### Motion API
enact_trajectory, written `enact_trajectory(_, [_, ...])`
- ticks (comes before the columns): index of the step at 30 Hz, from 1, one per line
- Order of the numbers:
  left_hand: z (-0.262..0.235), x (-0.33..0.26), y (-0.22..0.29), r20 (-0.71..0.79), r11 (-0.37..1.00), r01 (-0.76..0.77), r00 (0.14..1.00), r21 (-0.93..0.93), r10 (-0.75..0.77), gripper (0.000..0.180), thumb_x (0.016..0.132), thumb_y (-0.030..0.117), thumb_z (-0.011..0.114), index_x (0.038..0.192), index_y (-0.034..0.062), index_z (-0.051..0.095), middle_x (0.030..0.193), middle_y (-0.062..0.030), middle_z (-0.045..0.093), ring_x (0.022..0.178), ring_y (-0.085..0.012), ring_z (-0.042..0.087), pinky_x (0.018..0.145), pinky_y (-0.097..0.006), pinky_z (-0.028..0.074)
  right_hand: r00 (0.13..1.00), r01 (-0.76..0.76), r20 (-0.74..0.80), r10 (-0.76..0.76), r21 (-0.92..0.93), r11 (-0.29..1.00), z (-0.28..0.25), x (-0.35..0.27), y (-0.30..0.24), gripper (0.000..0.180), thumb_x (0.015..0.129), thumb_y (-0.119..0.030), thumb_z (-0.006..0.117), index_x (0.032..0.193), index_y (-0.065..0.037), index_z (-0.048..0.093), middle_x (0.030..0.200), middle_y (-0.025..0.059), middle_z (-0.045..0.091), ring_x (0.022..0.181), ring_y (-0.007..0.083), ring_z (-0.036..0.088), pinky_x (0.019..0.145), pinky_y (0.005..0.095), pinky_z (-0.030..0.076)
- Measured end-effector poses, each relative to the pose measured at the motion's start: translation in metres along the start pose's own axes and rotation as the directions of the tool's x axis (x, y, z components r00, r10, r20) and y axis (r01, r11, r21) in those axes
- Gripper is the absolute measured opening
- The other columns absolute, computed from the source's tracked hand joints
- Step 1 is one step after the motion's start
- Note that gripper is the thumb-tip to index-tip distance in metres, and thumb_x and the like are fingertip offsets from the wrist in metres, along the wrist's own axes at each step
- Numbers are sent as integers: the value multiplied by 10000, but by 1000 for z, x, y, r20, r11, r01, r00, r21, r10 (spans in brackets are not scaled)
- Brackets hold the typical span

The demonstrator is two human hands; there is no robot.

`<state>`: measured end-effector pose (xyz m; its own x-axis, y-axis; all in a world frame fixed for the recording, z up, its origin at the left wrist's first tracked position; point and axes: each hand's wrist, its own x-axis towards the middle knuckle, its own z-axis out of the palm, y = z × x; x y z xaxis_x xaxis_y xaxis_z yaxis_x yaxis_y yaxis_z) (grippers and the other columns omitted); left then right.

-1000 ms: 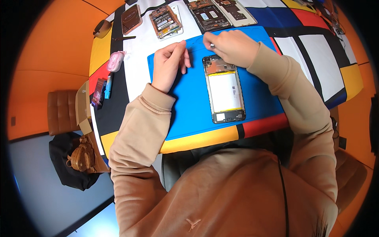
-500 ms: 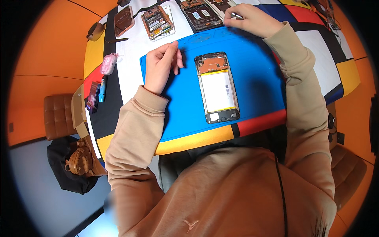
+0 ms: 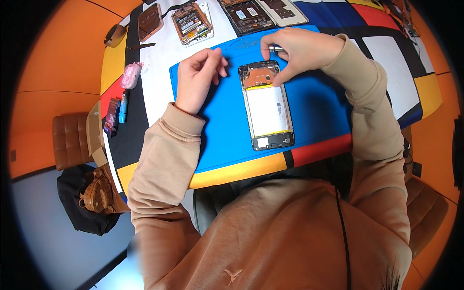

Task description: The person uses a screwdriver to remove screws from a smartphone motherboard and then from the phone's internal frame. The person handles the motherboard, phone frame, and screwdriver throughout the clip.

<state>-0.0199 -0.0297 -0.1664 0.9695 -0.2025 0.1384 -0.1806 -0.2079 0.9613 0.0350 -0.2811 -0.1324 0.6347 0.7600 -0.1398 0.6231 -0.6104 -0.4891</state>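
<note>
An opened smartphone (image 3: pixel 268 108) lies back side up on a blue work mat (image 3: pixel 222 140), with its white battery and copper-coloured shielding exposed. My right hand (image 3: pixel 304 50) is over the phone's upper right part, thumb and index finger spread around that corner; whether they touch it I cannot tell. Held in its curled fingers is a slim silver cylindrical tool (image 3: pixel 275 49), mostly hidden by the hand. To the left of the phone, my left hand (image 3: pixel 199 72) is closed above the mat, thumb pressed to the index finger; anything between them is hidden.
Beyond the mat lie a disassembled phone (image 3: pixel 247 18), a pale phone cover (image 3: pixel 285 10), another opened phone (image 3: pixel 192 24) and a copper-coloured phone (image 3: pixel 150 22). At left are black tweezers (image 3: pixel 141 46), a pink case (image 3: pixel 131 76), a blue tube (image 3: pixel 124 106) and a small box (image 3: pixel 112 116).
My right hand has come down and toward me from the disassembled phones at the back to the opened phone's upper end, still with the silver tool. My left hand has barely moved.
</note>
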Motion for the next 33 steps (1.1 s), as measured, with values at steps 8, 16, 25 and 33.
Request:
enact_trajectory(8, [7,-2,0,345,734,-478,874,482,342,387,850,298,756,1175,97,698,1161,-63,653,1109,-230,546,977,-359,414,847,264,-528,61,518,813,-2,14,6,95,1020,-149,480,1062,-65,500,721,10,526,610,79,466,560,214,386])
enact_trajectory(16, [7,0,-3,399,699,-514,851,497,342,421,815,377,785,1138,113,727,1164,-56,659,1103,-235,544,998,-365,399,645,341,-759,88,389,855,17,10,-33,127,1002,-99,500,1105,-40,545,736,40,550,639,112,541,596,257,443])
enact_trajectory(25, [8,-2,-6,376,698,-525,847,487,375,338,827,315,780,1101,119,744,1139,-49,679,1067,-229,574,982,-361,426,558,401,-826,-78,186,897,37,17,-23,138,982,-38,495,1105,-9,549,842,109,572,683,164,593,620,284,472])
enact_trajectory(33, [8,-2,-3,384,683,-532,844,501,376,341,817,266,790,1105,91,735,1167,-60,679,1085,-235,578,982,-364,438,519,400,-838,-167,66,914,40,17,-19,144,955,-4,506,1092,2,552,900,151,589,735,251,625,664,314,493])
